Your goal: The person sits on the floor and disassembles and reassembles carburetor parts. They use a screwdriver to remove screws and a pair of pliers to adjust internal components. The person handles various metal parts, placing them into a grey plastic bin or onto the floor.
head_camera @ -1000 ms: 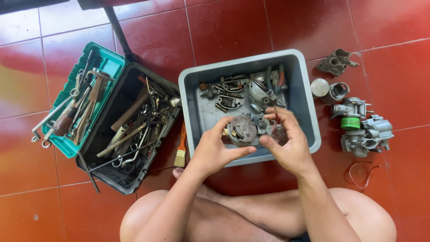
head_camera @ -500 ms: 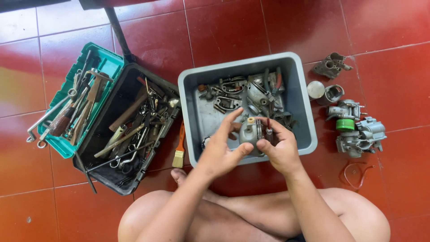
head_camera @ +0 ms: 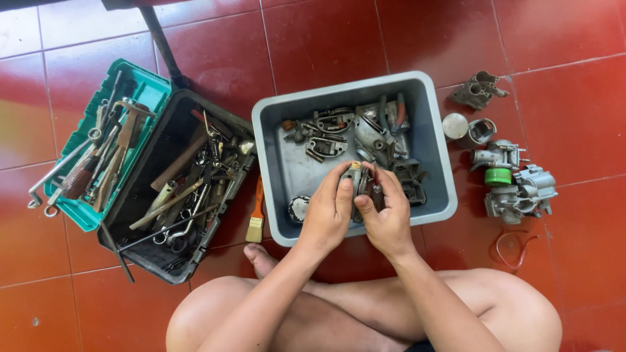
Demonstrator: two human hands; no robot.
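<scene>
A red tiled floor (head_camera: 365, 39) carried everything. A black toolbox (head_camera: 173, 195) with a teal tray (head_camera: 140, 91) of tools lay open beside a grey plastic tub (head_camera: 355, 91) of metal parts. Right of the tub sat a carburetor body (head_camera: 521, 192). A paintbrush (head_camera: 256, 212) lay between toolbox and tub. Over the tub, the left hand (head_camera: 326, 212) and right hand (head_camera: 388, 218) each kept a closed grip on one small metal part (head_camera: 357, 182), held between them.

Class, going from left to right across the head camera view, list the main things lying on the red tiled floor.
Teal tool tray → black toolbox → paintbrush → grey tub, with left hand and right hand holding a metal part → carburetor parts.
</scene>
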